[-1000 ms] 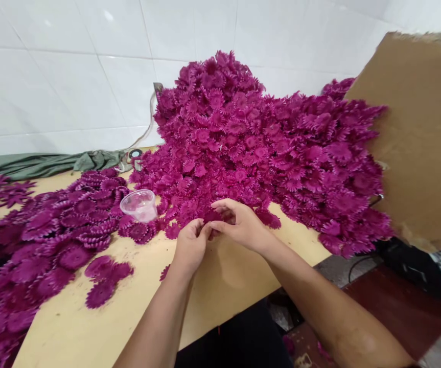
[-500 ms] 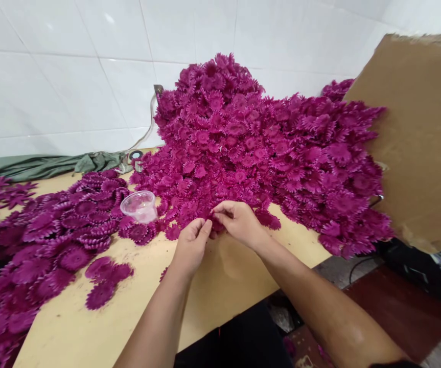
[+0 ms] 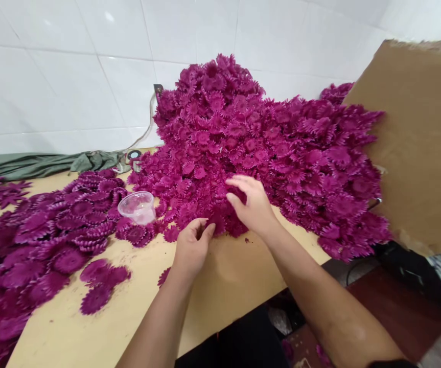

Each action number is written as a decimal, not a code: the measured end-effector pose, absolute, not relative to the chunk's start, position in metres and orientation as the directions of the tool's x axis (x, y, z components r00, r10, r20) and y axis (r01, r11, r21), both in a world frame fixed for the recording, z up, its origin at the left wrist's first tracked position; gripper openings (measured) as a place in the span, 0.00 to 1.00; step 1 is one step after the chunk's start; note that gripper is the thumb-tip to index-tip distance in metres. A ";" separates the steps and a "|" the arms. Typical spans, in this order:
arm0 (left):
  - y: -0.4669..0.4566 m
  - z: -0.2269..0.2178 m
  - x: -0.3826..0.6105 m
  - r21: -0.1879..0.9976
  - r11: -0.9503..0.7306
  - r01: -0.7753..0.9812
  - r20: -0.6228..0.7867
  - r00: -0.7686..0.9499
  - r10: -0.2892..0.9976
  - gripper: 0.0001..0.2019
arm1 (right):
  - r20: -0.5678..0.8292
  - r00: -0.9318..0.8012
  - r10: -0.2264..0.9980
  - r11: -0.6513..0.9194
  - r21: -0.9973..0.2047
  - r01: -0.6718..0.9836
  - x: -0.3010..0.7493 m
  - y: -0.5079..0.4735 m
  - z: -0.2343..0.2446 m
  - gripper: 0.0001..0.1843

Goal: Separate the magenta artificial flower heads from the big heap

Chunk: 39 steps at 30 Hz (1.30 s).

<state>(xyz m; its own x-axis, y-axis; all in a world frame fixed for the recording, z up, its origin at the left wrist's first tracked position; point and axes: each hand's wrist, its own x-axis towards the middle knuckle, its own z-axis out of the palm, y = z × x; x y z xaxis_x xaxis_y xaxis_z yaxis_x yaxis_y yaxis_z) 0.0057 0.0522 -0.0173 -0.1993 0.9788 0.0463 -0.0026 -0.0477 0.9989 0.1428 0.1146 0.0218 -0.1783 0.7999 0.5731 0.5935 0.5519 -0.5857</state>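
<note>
A tall heap of magenta artificial flower heads [image 3: 220,133] rises in front of me. My left hand [image 3: 194,243] is at the front edge of the heap, thumb and forefinger closed on the rim of a flat magenta flower [image 3: 217,219]. Beside it, my right hand [image 3: 253,204] reaches over the heap's front with thumb and fingers spread apart and nothing seen between them. Flowers lie right under its fingertips; whether they touch is hard to see.
A clear plastic cup [image 3: 139,207] stands left of the heap. Stacked flowers [image 3: 70,220] cover the table's left side, with several loose ones [image 3: 103,283] nearer me. Brown cardboard [image 3: 423,148] stands at the right. Green cloth [image 3: 44,166] lies along the tiled wall.
My right hand has moved away from my left, up and to the right over the heap, and its pinched fingers have opened. The left hand has hardly moved.
</note>
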 end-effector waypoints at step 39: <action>0.052 -0.024 -0.001 1.000 0.016 0.014 -0.012 -0.256 0.966 0.20 | 0.487 -0.028 0.873 0.417 -0.716 0.559 0.140 0.096 0.016 0.18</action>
